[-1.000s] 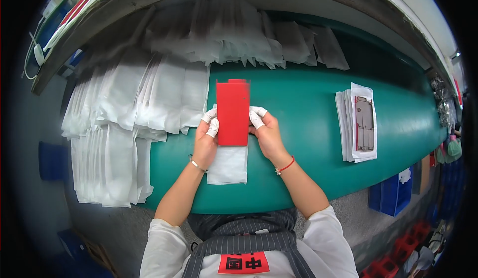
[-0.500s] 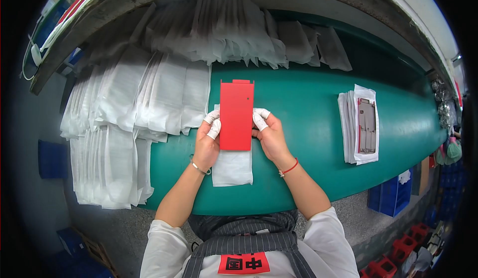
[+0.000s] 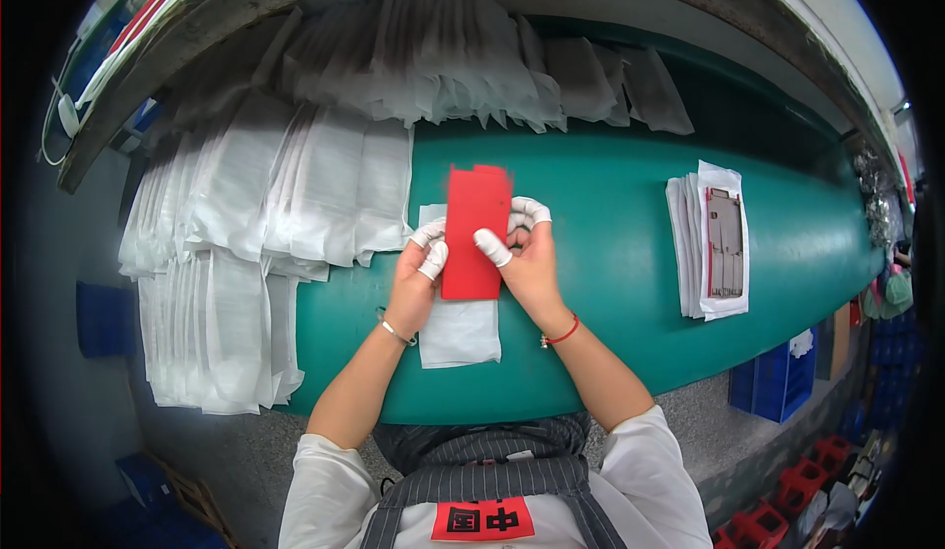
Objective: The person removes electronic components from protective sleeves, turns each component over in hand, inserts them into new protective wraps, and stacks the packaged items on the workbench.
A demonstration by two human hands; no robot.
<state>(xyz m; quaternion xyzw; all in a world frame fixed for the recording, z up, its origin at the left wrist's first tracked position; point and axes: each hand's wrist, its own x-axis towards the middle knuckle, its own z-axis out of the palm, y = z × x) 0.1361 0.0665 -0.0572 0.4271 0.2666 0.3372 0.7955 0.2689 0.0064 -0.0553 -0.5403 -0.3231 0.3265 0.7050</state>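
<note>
A flat red panel (image 3: 476, 229) with a notched top edge and a small hole near its upper right is held up between my two hands. My left hand (image 3: 415, 272) pinches its left edge with white-covered fingertips. My right hand (image 3: 527, 254) grips the right side, its thumb lying across the red face and its fingers behind. Under the panel a white sleeve (image 3: 460, 337) lies flat on the green table (image 3: 591, 323); the panel hides much of the sleeve.
Many white sleeves (image 3: 231, 190) stand in rows at the left, with more sleeves (image 3: 443, 67) along the back. To the right, a grey-brown panel with a red edge (image 3: 725, 244) lies on a few white sleeves (image 3: 689, 249). A blue bin (image 3: 773, 387) and red stools (image 3: 802, 485) are below the table's right side.
The red panel has tilted and shifted slightly right. My right thumb has moved from its edge onto its face. The left hand keeps its grip.
</note>
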